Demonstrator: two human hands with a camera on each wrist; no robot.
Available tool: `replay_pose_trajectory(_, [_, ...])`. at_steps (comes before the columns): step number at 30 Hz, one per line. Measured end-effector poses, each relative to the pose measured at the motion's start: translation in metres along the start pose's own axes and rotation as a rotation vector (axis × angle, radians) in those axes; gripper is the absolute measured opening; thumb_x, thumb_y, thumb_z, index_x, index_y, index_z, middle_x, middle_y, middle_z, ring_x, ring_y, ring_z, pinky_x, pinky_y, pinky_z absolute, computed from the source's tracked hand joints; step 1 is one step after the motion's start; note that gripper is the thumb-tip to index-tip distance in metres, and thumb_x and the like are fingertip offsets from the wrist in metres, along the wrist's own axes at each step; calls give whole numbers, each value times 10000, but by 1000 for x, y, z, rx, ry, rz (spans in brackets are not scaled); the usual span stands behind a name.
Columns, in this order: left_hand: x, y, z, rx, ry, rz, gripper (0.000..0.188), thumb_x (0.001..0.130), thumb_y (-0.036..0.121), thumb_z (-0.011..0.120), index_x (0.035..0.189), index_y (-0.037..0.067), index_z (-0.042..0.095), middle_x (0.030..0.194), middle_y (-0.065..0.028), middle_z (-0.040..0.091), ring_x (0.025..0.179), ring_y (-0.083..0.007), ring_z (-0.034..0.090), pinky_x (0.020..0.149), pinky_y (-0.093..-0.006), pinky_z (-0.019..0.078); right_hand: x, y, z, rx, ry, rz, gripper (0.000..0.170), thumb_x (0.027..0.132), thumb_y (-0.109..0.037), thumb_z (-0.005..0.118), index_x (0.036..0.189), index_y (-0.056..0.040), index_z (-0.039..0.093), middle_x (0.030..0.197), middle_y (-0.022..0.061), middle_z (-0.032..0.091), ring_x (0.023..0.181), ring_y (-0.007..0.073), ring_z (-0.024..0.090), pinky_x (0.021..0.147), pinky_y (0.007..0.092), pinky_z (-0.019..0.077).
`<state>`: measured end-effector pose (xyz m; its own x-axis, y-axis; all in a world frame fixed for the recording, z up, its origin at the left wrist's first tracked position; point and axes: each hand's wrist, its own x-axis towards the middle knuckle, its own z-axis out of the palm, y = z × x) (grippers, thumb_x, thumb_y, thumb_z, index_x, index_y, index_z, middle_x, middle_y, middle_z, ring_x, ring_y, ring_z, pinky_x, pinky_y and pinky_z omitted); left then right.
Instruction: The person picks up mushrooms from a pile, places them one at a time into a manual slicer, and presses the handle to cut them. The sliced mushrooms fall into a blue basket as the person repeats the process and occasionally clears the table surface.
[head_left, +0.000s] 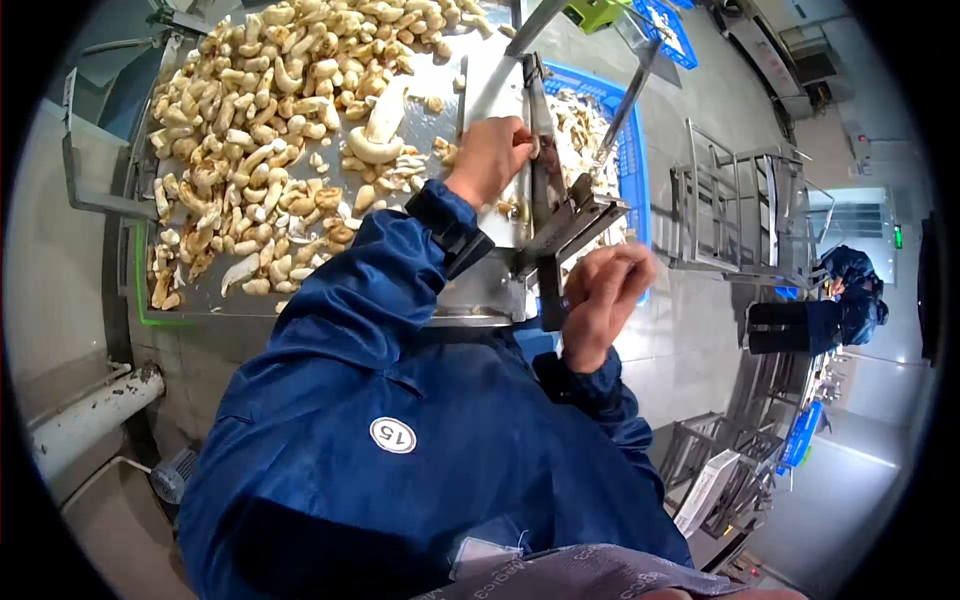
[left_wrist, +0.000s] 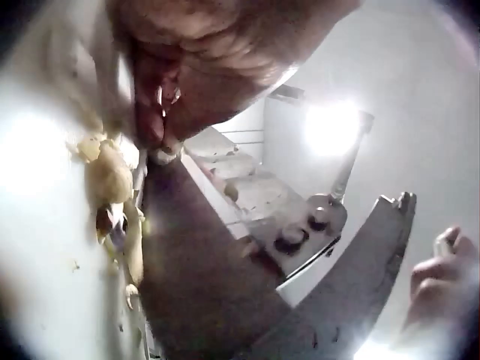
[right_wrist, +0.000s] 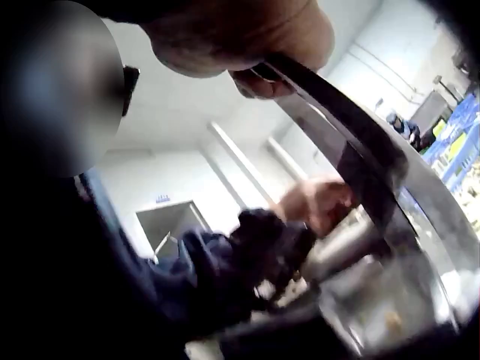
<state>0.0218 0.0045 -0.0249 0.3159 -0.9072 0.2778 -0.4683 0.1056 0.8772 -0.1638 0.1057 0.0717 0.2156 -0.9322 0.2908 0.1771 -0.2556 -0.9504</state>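
My left hand is at the upright blade of a metal lever cutter, thumb and fingertips pinched together on a small pale mushroom piece. The fingers mostly hide that piece. Pale mushroom scraps lie on the white board along the blade in the left wrist view. Nearer my body, my right hand has its fingers curled round the end of the cutter's curved metal lever. The right wrist view shows that grip from below, with my left hand beyond the lever.
A large heap of whole mushrooms covers the metal table at left. Beyond the cutter stands a blue crate holding cut mushrooms. Metal racks and another person are farther off to the right.
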Motion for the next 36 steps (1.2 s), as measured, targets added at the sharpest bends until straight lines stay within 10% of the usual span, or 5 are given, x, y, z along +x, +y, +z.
replay_pose_trajectory(6, [2,-4,5,-17,11,-49,176,826,205,711,881,39,699,835,-149,710,804,-300,691,751,-373,540,-30,71,-14,-234,43,-284,73,1070,-207,355,1070,-135,366,711,15,429,496,68,333,421,208,271])
replay_pose_trajectory(12, [-4,7,0,-98,28,-44,135,818,153,713,870,32,686,818,-148,703,783,-303,684,741,-361,538,8,-15,8,-12,54,58,102,1062,-207,401,1106,-115,408,711,-18,396,544,58,316,471,208,301])
replay_pose_trajectory(27, [3,13,-6,-138,-128,-172,261,867,260,692,977,26,727,919,-117,740,776,-207,709,718,-305,554,-40,85,-18,-156,38,-261,113,1055,-219,399,1093,-116,370,767,28,449,557,73,354,471,202,332])
replay_pose_trajectory(32, [5,40,8,-275,67,334,279,865,240,666,1086,78,717,1010,-119,717,843,-219,702,790,-318,538,-41,87,-18,-113,23,-225,120,1055,-205,390,1124,-114,352,804,36,443,590,79,381,476,203,337])
replay_pose_trajectory(36, [2,51,-41,-50,-70,136,245,859,184,675,1075,73,715,1006,-122,702,835,-227,697,771,-338,532,-38,84,-21,-117,-11,-237,108,1048,-151,392,1142,-107,361,772,39,459,555,81,371,467,213,330])
